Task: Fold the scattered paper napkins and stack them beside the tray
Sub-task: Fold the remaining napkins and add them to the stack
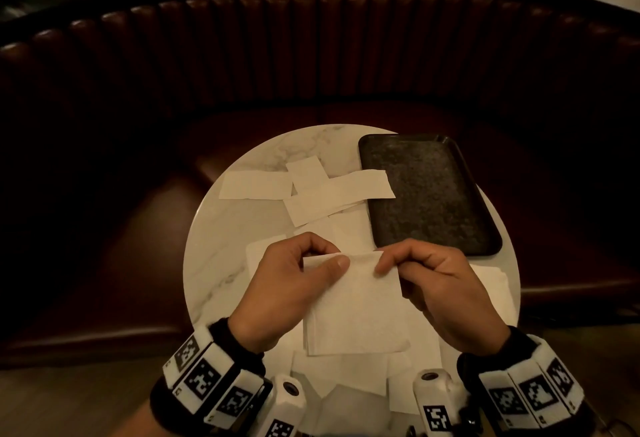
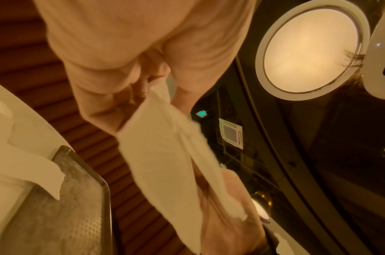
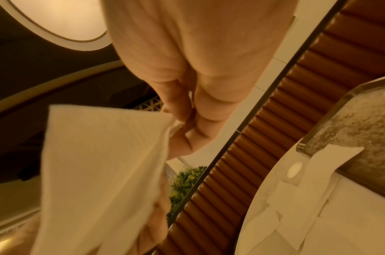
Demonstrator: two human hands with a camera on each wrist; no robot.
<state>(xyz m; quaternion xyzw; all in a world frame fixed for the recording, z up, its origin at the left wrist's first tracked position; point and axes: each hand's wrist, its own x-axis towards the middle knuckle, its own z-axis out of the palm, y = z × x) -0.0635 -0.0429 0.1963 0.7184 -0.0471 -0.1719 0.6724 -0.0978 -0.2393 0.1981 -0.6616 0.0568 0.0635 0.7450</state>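
A white paper napkin hangs above the near part of the round marble table, folded over on itself. My left hand pinches its top left corner, my right hand pinches its top right corner. In the left wrist view the napkin runs from my left hand down to the right hand's fingers. The right wrist view shows the napkin held at its corner by my right hand. Several loose napkins lie scattered on the table left of the dark tray.
More flat napkins lie under my hands at the near edge, and one sits on the right below the tray. A curved brown leather booth wraps around the far side of the table.
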